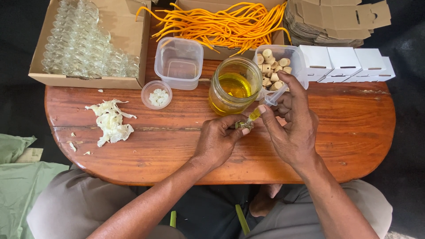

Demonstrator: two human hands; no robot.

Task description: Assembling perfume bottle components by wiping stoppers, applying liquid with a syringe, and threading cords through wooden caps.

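My left hand [218,140] pinches a tiny glass vial [244,125] upright on the wooden table [354,128]. My right hand [292,121] grips a clear syringe [264,105] holding yellow liquid, its tip pointed down into the vial's mouth. Just behind both hands stands an open glass jar [233,86] of yellow oil. The vial is partly hidden by my fingers.
A cardboard box of empty glass vials [84,40] sits far left, a box of orange cords [226,24] behind the jar. Also here: an empty plastic tub [179,63], a tub of corks [276,66], a small dish of white bits [156,94], white peelings [110,121], small white boxes [349,64], flat cartons [336,20].
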